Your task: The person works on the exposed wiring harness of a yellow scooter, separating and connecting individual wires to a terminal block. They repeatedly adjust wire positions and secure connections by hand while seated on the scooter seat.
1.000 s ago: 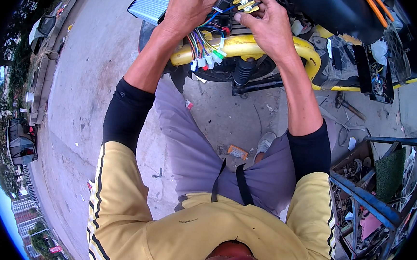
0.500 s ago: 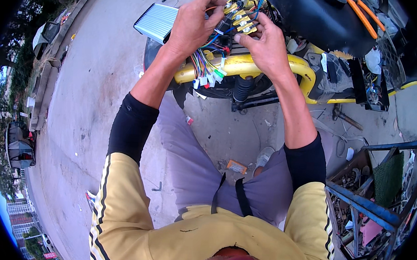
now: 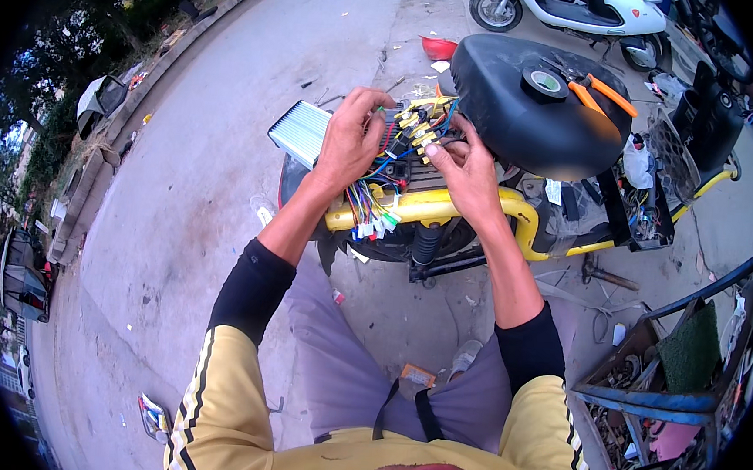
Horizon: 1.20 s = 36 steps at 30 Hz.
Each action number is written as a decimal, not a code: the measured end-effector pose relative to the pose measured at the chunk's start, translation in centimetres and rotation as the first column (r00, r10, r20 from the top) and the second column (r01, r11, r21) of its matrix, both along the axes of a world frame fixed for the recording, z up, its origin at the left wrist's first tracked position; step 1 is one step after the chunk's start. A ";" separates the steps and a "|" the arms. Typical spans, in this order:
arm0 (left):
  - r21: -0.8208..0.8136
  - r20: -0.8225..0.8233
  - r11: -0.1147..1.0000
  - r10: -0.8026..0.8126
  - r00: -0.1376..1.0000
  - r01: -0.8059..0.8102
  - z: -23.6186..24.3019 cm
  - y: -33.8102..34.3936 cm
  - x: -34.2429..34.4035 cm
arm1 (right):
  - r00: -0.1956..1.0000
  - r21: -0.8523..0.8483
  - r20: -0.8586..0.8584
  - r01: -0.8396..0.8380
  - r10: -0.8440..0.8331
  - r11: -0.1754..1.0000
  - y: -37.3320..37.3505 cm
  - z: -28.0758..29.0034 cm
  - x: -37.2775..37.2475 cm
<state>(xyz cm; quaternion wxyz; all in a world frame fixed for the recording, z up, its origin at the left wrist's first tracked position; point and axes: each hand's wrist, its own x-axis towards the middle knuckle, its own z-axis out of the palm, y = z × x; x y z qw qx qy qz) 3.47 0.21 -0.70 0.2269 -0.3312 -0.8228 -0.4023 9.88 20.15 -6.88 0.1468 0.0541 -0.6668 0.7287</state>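
Observation:
Both my hands work at the rear of a yellow-framed scooter, over a cluster of wires with yellow terminals [image 3: 421,126]. My right hand [image 3: 470,173] grips the edge of the cluster, thumb in front and fingers behind. On the other side, my left hand [image 3: 348,141] has its fingers curled by the wires; what they hold is too small to make out. Beside that hand lies a finned silver controller [image 3: 299,132]. Below hang coloured wires with small plugs [image 3: 375,224], in front of the yellow frame tube [image 3: 422,205].
A black scooter seat [image 3: 524,127] carries a tape roll [image 3: 544,83] and orange-handled pliers [image 3: 609,96]. A hammer [image 3: 609,274] lies on the ground. To the right stands a blue metal rack [image 3: 644,402] of parts. Farther off are a red bowl [image 3: 438,49] and a white scooter [image 3: 575,11].
My view has tilted up, so the scooter sits lower and the far ground shows. My left fingers have shifted from an orange-brown wire; my right hand stays at the terminals.

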 end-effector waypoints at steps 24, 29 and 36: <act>-0.040 0.010 0.987 0.157 0.988 -0.156 1.7 2.3 1.7 | 0.716 0.622 -0.694 0.653 -0.083 0.433 0.6 8.4 6.5; 0.007 0.019 0.994 0.109 0.994 -0.109 1.2 2.1 0.2 | 0.692 0.714 -0.700 0.677 0.175 0.179 1.7 12.4 0.6; 0.066 0.083 0.996 0.050 0.995 -0.056 0.6 0.9 -0.9 | 0.973 0.991 0.030 -0.058 0.228 0.118 0.6 15.8 -4.1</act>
